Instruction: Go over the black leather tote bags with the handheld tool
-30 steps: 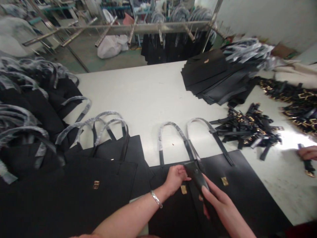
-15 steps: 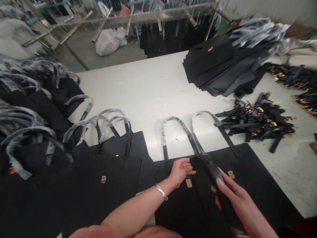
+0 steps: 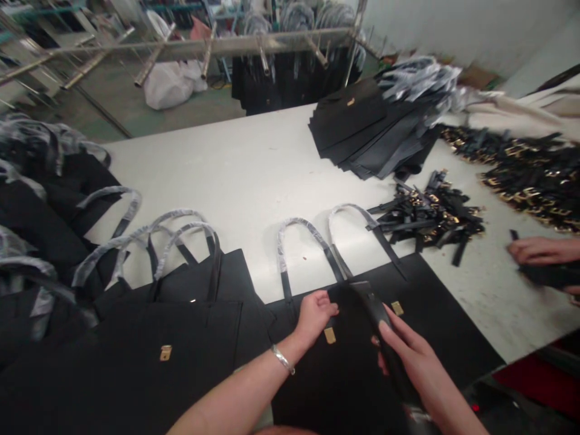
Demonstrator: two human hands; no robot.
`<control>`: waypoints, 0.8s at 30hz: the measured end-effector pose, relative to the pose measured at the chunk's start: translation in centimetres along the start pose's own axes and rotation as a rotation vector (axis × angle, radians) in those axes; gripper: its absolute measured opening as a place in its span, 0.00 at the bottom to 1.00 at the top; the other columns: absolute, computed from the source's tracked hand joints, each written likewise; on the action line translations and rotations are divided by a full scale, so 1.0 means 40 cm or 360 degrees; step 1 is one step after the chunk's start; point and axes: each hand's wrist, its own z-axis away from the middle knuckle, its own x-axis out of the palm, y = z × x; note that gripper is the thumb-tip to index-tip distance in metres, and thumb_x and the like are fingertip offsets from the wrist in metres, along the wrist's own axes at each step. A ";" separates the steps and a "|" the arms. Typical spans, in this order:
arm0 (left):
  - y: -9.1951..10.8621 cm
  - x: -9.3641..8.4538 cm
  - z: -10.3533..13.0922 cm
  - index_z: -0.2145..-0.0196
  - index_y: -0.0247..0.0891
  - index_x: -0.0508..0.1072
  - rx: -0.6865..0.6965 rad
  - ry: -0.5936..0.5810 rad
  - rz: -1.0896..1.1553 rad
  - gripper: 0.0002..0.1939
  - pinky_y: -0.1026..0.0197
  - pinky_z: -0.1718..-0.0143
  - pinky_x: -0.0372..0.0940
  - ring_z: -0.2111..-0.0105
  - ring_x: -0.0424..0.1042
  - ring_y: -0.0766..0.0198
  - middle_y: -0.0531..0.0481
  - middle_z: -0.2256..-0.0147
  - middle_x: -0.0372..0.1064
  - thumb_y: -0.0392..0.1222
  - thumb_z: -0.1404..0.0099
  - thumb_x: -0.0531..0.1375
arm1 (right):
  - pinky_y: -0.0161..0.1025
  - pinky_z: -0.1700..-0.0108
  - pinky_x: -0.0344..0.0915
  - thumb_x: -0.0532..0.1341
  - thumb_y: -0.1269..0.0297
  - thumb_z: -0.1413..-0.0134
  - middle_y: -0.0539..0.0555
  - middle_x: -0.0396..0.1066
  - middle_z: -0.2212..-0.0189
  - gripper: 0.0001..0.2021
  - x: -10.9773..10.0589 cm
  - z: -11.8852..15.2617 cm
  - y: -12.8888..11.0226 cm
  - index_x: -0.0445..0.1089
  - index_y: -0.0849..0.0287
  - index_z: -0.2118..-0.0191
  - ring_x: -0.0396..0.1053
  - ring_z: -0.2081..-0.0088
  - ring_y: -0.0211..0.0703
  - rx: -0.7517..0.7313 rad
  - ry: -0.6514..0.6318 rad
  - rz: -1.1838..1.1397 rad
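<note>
My right hand [image 3: 408, 350] is wrapped round a long black hand tool [image 3: 394, 356] with a narrow flat front end and a metal part near its lower end. The tool's tip lies over the top edge of a black bag panel [image 3: 435, 314], near a handle base. My left hand [image 3: 315, 317], with a silver bangle, has its fingers curled at the top edge of the neighbouring black panel [image 3: 317, 386]; what they pinch is hidden. Below those fingers sits a gold clasp plate [image 3: 330, 335]. Two plastic-wrapped handles [image 3: 303, 222] arch beyond both panels.
More black panels [image 3: 194, 338] with wrapped handles are piled on the left. A fanned panel stack [image 3: 353, 130] and a heap of black straps with gold buckles [image 3: 435, 211] lie on the white table [image 3: 217, 163]. Another person's hand [image 3: 541, 249] works with black pieces at right.
The view has shifted to the right, bringing another person's hands into sight. My left fingers are slightly more curled; the tool stays at the panel's top edge.
</note>
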 end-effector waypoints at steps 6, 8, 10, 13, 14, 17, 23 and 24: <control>0.027 0.016 0.011 0.77 0.33 0.67 -0.0030 0.0002 -0.0127 0.17 0.70 0.84 0.55 0.85 0.60 0.73 0.57 0.82 0.61 0.47 0.49 0.69 | 0.34 0.79 0.64 0.68 0.42 0.59 0.48 0.74 0.75 0.47 -0.097 0.012 0.010 0.55 0.53 0.34 0.67 0.80 0.39 -0.0025 0.0345 -0.0157; 0.075 0.026 0.030 0.75 0.32 0.69 0.0013 -0.0152 -0.0028 0.17 0.70 0.83 0.56 0.84 0.60 0.74 0.55 0.81 0.64 0.48 0.47 0.69 | 0.34 0.79 0.65 0.69 0.42 0.59 0.48 0.75 0.75 0.46 -0.120 0.018 0.018 0.55 0.52 0.34 0.68 0.80 0.39 -0.0032 0.0409 -0.0207; 0.144 0.041 0.056 0.71 0.31 0.71 0.0067 -0.0322 0.0210 0.16 0.70 0.79 0.61 0.81 0.63 0.73 0.54 0.78 0.67 0.47 0.45 0.69 | 0.34 0.79 0.65 0.69 0.42 0.60 0.48 0.75 0.75 0.48 -0.140 0.027 0.028 0.55 0.53 0.35 0.67 0.80 0.39 -0.0055 0.0473 -0.0273; 0.264 0.075 0.106 0.65 0.32 0.72 0.0092 -0.0527 0.0580 0.16 0.67 0.72 0.67 0.76 0.70 0.69 0.51 0.73 0.72 0.44 0.46 0.70 | 0.33 0.81 0.63 0.70 0.40 0.63 0.49 0.74 0.75 0.49 -0.170 0.038 0.048 0.55 0.54 0.35 0.67 0.81 0.40 -0.0096 0.0583 -0.0378; 0.300 0.090 0.123 0.63 0.33 0.73 0.0087 -0.0596 0.0659 0.16 0.66 0.69 0.69 0.74 0.72 0.67 0.50 0.71 0.73 0.43 0.46 0.70 | 0.33 0.81 0.63 0.70 0.40 0.62 0.49 0.74 0.75 0.49 -0.180 0.040 0.055 0.55 0.54 0.35 0.68 0.80 0.39 -0.0107 0.0613 -0.0412; 0.372 0.151 0.165 0.60 0.34 0.73 0.0075 -0.0815 0.0793 0.17 0.65 0.67 0.70 0.71 0.75 0.65 0.48 0.68 0.75 0.41 0.45 0.70 | 0.33 0.79 0.64 0.70 0.41 0.61 0.48 0.73 0.75 0.48 -0.211 0.048 0.074 0.54 0.52 0.35 0.68 0.79 0.39 -0.0132 0.0667 -0.0512; 0.310 0.287 0.146 0.56 0.32 0.72 0.0076 -0.0890 0.0486 0.18 0.60 0.65 0.72 0.66 0.76 0.60 0.40 0.61 0.75 0.45 0.40 0.65 | 0.35 0.77 0.68 0.72 0.41 0.68 0.53 0.75 0.73 0.54 -0.295 0.091 0.076 0.55 0.57 0.35 0.71 0.76 0.44 -0.0092 0.0872 -0.0511; 0.274 0.290 0.130 0.53 0.32 0.71 0.0128 -0.0856 0.0215 0.19 0.56 0.60 0.72 0.62 0.76 0.58 0.38 0.57 0.74 0.45 0.39 0.64 | 0.35 0.76 0.68 0.72 0.41 0.68 0.53 0.76 0.72 0.53 -0.308 0.102 0.074 0.56 0.57 0.35 0.71 0.75 0.44 -0.0083 0.0916 -0.0485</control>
